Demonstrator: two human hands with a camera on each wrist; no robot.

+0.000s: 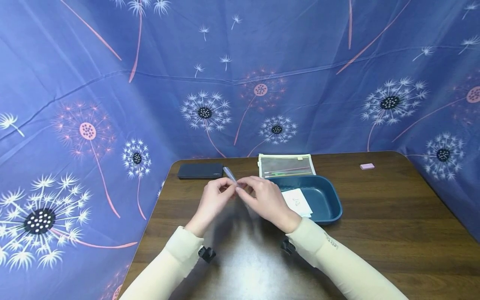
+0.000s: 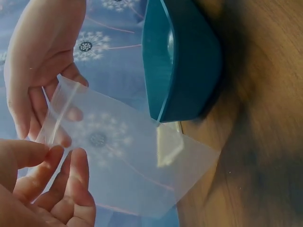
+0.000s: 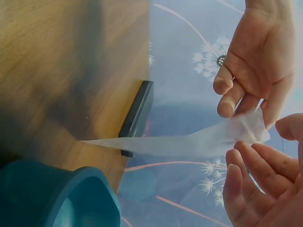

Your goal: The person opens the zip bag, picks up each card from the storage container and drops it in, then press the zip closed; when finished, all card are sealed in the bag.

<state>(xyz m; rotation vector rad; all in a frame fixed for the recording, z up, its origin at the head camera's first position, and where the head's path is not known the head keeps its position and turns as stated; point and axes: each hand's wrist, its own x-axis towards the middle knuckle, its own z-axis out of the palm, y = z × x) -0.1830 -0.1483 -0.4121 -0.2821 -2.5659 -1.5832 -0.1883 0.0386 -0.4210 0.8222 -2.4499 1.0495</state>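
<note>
Above table (image 1: 382, 229), left hand (image 1: 211, 202) pinches bag (image 2: 125, 156); right hand (image 1: 267, 201) curls round it.

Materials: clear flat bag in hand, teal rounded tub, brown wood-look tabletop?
Clear flat bag: thin hazy film, likely plastic; blue dandelion-print backdrop shows through.
Teal rounded tub: probably moulded plastic, satin; soft highlights.
Brown wood-look tabletop: wood or laminate, can't tell; glossy, glare patch.

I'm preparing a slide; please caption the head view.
Left hand and right hand hold a translucent bag above a wooden table, a teal bin and dark case nearby.
</note>
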